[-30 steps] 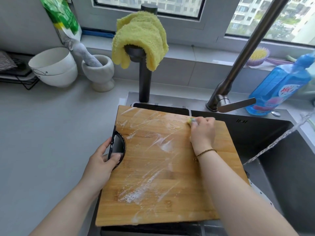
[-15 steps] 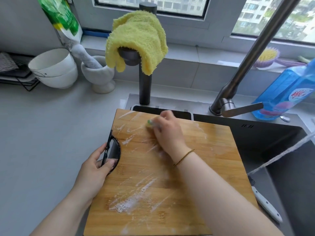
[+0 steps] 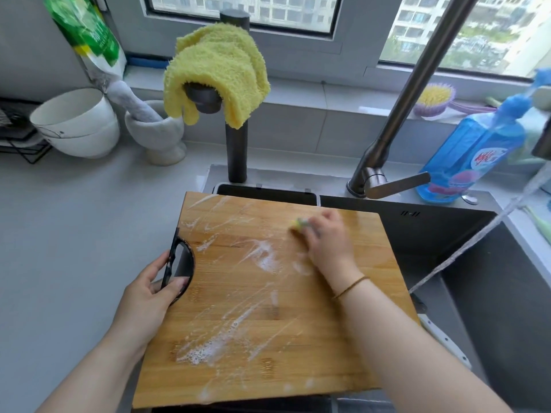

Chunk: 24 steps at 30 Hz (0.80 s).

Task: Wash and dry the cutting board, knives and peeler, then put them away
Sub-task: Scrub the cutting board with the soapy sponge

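Over the sink [image 3: 507, 293], the soapy board [image 3: 268, 308] lies flat. The left hand [image 3: 146, 296] grips its handle hole. The right hand [image 3: 328, 242], clutching a sponge [image 3: 299, 223], has swept back rightward, so scrubbing goes on and rinsing is yet to come.

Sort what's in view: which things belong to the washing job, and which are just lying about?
In use: bamboo cutting board, gripped by the left hand; sponge in the right hand; white knife handle in the sink; running water; blue detergent bottle.
Lying about: yellow cloth, mortar and pestle, white bowls, purple brush, green bag.
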{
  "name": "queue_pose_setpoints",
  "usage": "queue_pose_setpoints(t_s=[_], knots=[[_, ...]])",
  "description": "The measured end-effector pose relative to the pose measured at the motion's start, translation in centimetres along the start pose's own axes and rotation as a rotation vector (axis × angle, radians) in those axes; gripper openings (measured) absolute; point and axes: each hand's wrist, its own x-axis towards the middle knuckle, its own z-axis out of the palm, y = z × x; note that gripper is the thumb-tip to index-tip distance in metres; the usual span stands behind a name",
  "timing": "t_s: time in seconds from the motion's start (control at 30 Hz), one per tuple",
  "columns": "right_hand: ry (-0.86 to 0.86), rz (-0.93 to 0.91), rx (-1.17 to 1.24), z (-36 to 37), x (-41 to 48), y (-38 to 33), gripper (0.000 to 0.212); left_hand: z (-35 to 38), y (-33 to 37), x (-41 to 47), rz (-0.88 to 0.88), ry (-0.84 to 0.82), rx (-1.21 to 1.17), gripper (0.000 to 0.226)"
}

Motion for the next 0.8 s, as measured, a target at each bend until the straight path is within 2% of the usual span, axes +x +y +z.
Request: queue_pose_setpoints(t_s=[0.1,0.17,0.2,0.33,0.4,0.5,0.57,0.67,0.7,0.8], knots=[[0.12,0.409,-0.005,-3.1,1.4,4.2,0.029,-0.8,0.0,-0.3,0.011,0.0,-0.003,0.054],[0.173,0.55,-0.016,-3.7,1.0,4.7,0.03,-1.4,-0.2,-0.4,0.009,0.011,0.009,0.053],[0.152,0.509,-0.058,-3.2,0.6,4.0,0.03,-1.7,-0.3,-0.4,0.008,0.02,0.022,0.053],[-0.004,0.103,-0.052,-1.3,-0.9,1.2,0.027,-2.9,-0.8,-0.4,-0.001,0.049,0.044,0.052],[0.015,0.173,-0.05,-2.0,-0.5,2.3,0.028,-3.3,-1.2,-0.4,-0.001,0.053,0.044,0.052],[0.159,0.477,-0.011,-3.3,-0.1,3.8,0.029,-3.5,-1.8,-0.1,0.002,0.048,0.06,0.052],[0.103,0.407,-0.051,-2.4,-0.8,2.1,0.029,-3.6,-2.3,0.2,-0.008,0.049,0.075,0.052],[-0.034,0.082,-0.04,-0.1,-3.3,-0.9,0.026,-3.5,-2.4,0.1,-0.014,0.044,0.074,0.053],[-0.042,0.06,-0.044,-0.2,-3.8,-0.9,0.026,-3.5,-2.3,0.1,-0.014,0.041,0.064,0.053],[0.097,0.328,-0.066,-2.3,-3.7,1.7,0.029,-3.6,-1.9,-0.1,-0.009,0.034,0.046,0.053]])
